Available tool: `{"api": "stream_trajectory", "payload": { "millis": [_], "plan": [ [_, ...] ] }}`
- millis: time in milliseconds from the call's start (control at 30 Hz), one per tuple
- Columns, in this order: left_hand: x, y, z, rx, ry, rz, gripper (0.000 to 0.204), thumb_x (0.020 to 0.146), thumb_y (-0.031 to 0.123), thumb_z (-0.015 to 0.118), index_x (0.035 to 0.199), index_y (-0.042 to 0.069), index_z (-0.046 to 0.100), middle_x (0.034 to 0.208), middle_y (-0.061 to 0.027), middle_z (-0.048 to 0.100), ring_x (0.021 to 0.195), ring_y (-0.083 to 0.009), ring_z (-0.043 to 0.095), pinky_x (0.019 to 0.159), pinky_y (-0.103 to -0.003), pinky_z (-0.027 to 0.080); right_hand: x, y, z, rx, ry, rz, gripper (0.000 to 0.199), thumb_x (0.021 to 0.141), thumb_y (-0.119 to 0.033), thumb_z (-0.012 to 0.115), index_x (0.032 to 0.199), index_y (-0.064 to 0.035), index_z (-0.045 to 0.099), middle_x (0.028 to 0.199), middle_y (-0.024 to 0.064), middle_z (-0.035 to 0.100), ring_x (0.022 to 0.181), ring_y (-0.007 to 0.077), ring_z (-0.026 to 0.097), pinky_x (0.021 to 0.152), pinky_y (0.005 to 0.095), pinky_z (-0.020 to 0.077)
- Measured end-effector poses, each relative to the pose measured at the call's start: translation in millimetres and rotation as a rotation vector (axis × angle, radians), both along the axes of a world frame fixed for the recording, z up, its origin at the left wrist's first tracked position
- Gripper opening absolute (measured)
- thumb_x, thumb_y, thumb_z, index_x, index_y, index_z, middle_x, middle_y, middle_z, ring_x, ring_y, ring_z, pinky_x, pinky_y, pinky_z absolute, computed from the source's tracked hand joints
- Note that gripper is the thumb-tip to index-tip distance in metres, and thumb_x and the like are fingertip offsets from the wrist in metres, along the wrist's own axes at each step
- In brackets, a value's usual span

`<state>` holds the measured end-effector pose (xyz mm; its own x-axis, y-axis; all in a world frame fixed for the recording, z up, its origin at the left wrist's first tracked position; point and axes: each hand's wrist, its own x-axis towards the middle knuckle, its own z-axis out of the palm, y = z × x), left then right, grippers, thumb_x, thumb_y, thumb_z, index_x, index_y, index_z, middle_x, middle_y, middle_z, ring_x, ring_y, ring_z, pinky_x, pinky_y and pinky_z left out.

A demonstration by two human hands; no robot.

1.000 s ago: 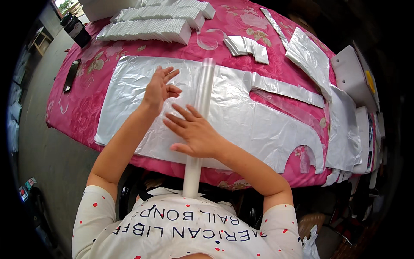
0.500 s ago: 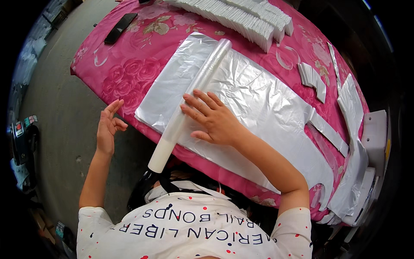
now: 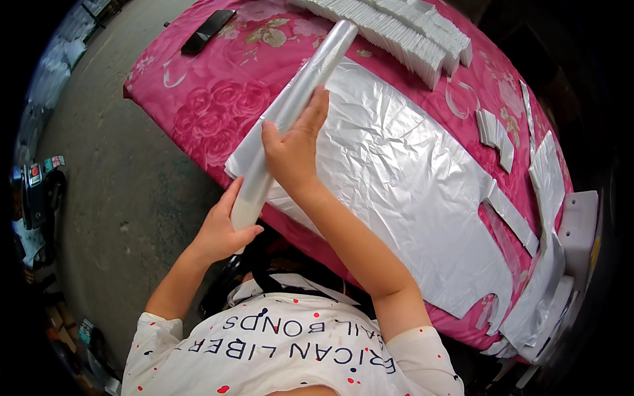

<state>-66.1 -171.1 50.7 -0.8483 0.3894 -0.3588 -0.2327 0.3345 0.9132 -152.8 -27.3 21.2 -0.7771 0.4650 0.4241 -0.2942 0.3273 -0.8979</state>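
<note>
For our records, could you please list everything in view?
Tablecloth: one, pink floral, centre
Plastic sheets: uncounted, silvery, on tablecloth
Roll: one, translucent, slanting over sheets
Phone: one, black, far left
Packet rows: at least two, white, far edge
Folded pieces: several, white, far right
Ribbon loops: two, whitish, on tablecloth
Loose film: uncounted, silvery, right
Container: one, white, right edge
Equipment: uncounted, dark, left edge
Floor: one, grey, left
Shirt: one, white dotted, bottom
Left grip: one, bare, roll's near end
Right grip: one, bare, roll's middle
</note>
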Motion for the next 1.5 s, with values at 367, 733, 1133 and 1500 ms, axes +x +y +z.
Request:
{"api": "stream_trajectory", "payload": {
  "millis": [367, 733, 1133, 1500],
  "plan": [
    [8.8, 86.7, 12.5, 0.374, -0.327, -0.285, 0.062, 0.066, 0.026, 0.076, 0.114, -0.002, 0.048, 0.071, -0.0064, 0.054, 0.061, -0.0124, 0.054, 0.057, -0.026, 0.047, 62.1, 117.0, 75.7, -0.774, -0.133, 0.311, 0.042, 0.075, -0.016, 0.07, 0.103, -0.0021, 0.041, 0.09, 0.009, 0.057, 0.077, 0.0151, 0.058, 0.069, 0.0317, 0.0497],
    [22.4, 136.5, 11.3, 0.43, -0.48, -0.533, 0.046, 0.076, 0.019, 0.066, 0.113, -0.001, 0.048, 0.077, -0.0035, 0.056, 0.067, -0.0106, 0.055, 0.062, -0.026, 0.046, 125.1, 151.1, 62.8, -0.956, -0.096, 0.286, 0.063, 0.075, -0.016, 0.07, 0.122, 0.0016, 0.033, 0.083, 0.0058, 0.053, 0.073, 0.0135, 0.056, 0.068, 0.0301, 0.0503],
    [26.9, 115.8, -21.1, 0.229, -0.723, -0.569, 0.074, 0.068, 0.057, 0.07, 0.112, 0.0, 0.051, 0.067, -0.0052, 0.054, 0.054, -0.0113, 0.053, 0.049, -0.025, 0.045, 134.5, 224.5, 18.0, -0.998, -0.149, 0.079, 0.052, 0.077, -0.018, 0.071, 0.117, -0.0014, 0.041, 0.092, 0.009, 0.056, 0.082, 0.0172, 0.058, 0.074, 0.0304, 0.0491],
    [34.4, 67.2, -38.5, 0.234, -1.012, -0.574, 0.059, 0.07, 0.044, 0.073, 0.107, 0.001, 0.055, 0.066, -0.0051, 0.054, 0.054, -0.0118, 0.053, 0.05, -0.026, 0.045, 162.8, 309.2, 12.7, -0.524, -0.691, 0.186, 0.024, 0.086, -0.026, 0.06, 0.097, -0.0046, 0.061, 0.074, -0.0009, 0.06, 0.061, 0.0036, 0.05, 0.058, 0.018, 0.0401]
  ]
}}
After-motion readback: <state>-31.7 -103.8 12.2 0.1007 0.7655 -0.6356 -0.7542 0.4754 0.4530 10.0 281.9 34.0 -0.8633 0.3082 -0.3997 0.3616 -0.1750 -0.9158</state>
